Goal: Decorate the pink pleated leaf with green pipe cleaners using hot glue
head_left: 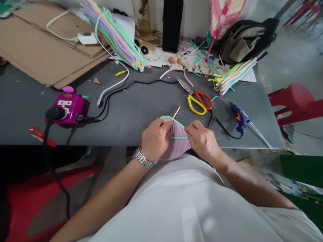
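Both my hands hold a lilac leaf-shaped piece of pleated strips (176,149) with a green rim, just above the grey table's front edge. My left hand (155,139) grips its left side, and a wooden stick (176,112) pokes out past the fingers. My right hand (201,138) pinches its right side, where a green strip (179,137) crosses the lilac surface. Red-and-yellow-handled scissors (198,102) lie open just beyond my right hand. A blue hot glue gun (239,117) rests further right.
A magenta power socket (66,108) and black cables lie on the grey table (131,121) to the left. Pastel strip bundles (114,37), cardboard sheets (47,43), a dark backpack (246,42) and a pink leaf (224,16) stand beyond. Red plastic chairs (294,102) flank the table.
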{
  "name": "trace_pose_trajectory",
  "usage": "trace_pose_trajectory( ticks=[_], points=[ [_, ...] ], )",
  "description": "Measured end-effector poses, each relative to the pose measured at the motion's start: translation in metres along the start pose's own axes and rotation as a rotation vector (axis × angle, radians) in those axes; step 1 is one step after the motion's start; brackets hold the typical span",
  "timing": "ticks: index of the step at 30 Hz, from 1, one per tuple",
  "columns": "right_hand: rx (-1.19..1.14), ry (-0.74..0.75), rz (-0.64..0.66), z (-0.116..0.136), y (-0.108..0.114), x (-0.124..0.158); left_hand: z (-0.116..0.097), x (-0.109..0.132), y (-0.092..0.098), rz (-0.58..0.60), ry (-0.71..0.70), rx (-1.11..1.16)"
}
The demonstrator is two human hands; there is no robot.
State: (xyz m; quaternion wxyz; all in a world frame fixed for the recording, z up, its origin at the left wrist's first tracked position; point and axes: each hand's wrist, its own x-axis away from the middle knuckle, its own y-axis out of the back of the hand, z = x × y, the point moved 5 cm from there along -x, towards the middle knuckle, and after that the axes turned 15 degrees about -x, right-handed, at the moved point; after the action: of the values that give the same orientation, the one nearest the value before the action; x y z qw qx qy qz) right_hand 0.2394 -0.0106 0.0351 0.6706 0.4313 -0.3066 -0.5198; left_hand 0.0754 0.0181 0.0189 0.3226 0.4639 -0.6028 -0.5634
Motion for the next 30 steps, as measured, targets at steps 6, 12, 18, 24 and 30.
trace_pose_trajectory(
  ticks=[6,12,18,24,30],
  points=[
    [0.065,0.043,-0.028,-0.003,-0.008,0.006,0.0,0.001,-0.001,-0.008,0.0,0.014],
    [0.154,0.066,-0.033,-0.003,-0.015,0.009,0.004,0.003,-0.001,-0.029,-0.013,0.061],
    [0.165,0.063,-0.008,-0.003,-0.017,0.008,0.005,0.006,0.005,-0.013,-0.035,0.07],
    [0.166,0.07,-0.021,-0.002,-0.017,0.007,-0.003,0.006,0.002,0.033,-0.077,-0.077],
    [0.147,0.072,-0.007,-0.003,-0.019,0.007,-0.007,0.003,0.003,0.071,-0.093,-0.137]
  ],
)
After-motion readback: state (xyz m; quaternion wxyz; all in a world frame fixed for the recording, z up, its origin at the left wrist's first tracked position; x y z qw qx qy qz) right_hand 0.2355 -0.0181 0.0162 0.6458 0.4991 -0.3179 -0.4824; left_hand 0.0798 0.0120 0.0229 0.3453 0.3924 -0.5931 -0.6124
